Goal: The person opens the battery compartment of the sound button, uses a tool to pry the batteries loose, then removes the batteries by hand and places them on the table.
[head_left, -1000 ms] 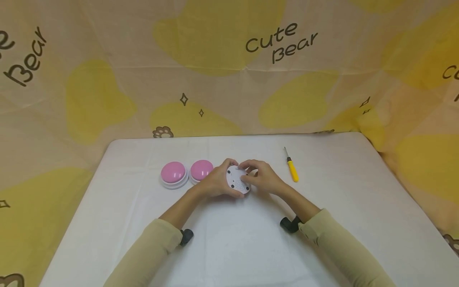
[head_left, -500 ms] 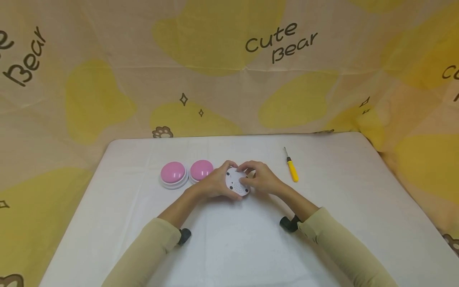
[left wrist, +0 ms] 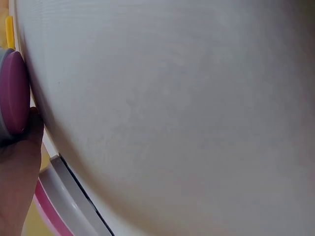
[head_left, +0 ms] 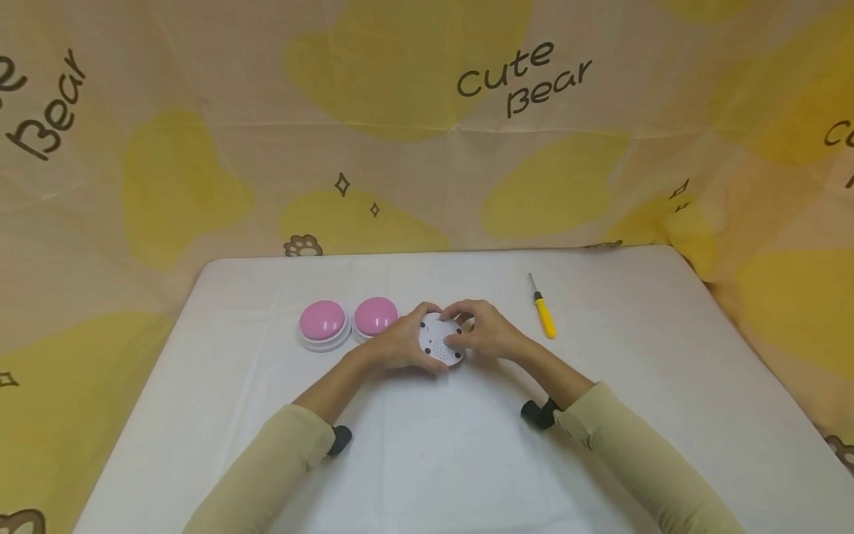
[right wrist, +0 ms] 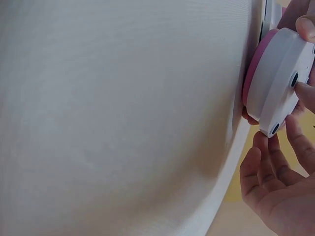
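Observation:
A round pink-and-white push button (head_left: 437, 347) is turned over, its white underside with small holes and several black feet facing up toward the head view. My left hand (head_left: 400, 343) grips it around the rim from the left. On the opposite side, my right hand (head_left: 492, 331) has curled fingers and the thumb against the underside and edge. The right wrist view shows the button's white side (right wrist: 278, 81) and pink dome, with the right hand's fingers (right wrist: 266, 169) at its lower edge. In the left wrist view only part of the pink dome (left wrist: 15, 93) appears, beside the left hand.
Two more pink push buttons, the left one (head_left: 323, 323) and the right one (head_left: 375, 317), stand dome up on the white table (head_left: 427, 460). A yellow-handled screwdriver (head_left: 543, 315) lies to the right. A printed cloth (head_left: 427, 111) hangs behind the table.
The held button has shifted slightly toward me and to the left, with its underside tipping a little. Both hands keep their places on it; the other buttons and screwdriver stay put.

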The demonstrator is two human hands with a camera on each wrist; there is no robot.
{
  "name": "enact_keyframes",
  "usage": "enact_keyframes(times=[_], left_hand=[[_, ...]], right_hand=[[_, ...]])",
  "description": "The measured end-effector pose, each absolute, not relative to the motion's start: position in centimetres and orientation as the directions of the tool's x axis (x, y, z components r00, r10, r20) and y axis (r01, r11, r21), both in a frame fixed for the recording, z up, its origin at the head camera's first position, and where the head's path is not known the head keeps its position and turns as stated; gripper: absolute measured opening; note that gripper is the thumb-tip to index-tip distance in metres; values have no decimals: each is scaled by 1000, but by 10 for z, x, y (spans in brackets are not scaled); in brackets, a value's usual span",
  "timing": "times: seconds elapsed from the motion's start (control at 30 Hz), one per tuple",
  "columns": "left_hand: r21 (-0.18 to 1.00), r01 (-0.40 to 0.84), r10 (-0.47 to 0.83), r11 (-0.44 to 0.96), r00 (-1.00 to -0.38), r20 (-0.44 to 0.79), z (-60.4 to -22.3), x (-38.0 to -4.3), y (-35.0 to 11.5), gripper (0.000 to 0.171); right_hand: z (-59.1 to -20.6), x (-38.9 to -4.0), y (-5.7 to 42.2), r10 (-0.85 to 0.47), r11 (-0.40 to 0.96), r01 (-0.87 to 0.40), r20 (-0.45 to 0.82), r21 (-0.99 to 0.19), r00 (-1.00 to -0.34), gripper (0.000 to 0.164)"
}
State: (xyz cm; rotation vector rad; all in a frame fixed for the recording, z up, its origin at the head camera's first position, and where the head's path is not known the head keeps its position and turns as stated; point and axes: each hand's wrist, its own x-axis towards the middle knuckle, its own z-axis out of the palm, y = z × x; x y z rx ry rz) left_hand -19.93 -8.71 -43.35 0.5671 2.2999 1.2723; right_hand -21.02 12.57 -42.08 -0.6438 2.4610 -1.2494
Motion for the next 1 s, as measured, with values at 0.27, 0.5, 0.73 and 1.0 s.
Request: enact_keyframes(times=[0.27, 0.5, 0.73, 1.0], left_hand=[[866, 140, 570, 481, -800, -187, -433, -199, -89, 94], [873, 128, 572, 470, -798, -191, -437, -200, -90, 93], [883, 102, 567, 459, -798, -203, -437, -199, -90, 95], [883, 111, 575, 456, -794, -197, -439, -200, -91, 96]], right_hand=[[-419, -209, 124, -511, 528, -260, -58, -809, -857, 32], [-420, -209, 122, -498, 533, -236, -75, -812, -864, 32], [-420, -208, 121, -509, 525, -259, -55, -811, -859, 31], [-420, -205, 120, -495, 539, -240, -73, -808, -866, 31]])
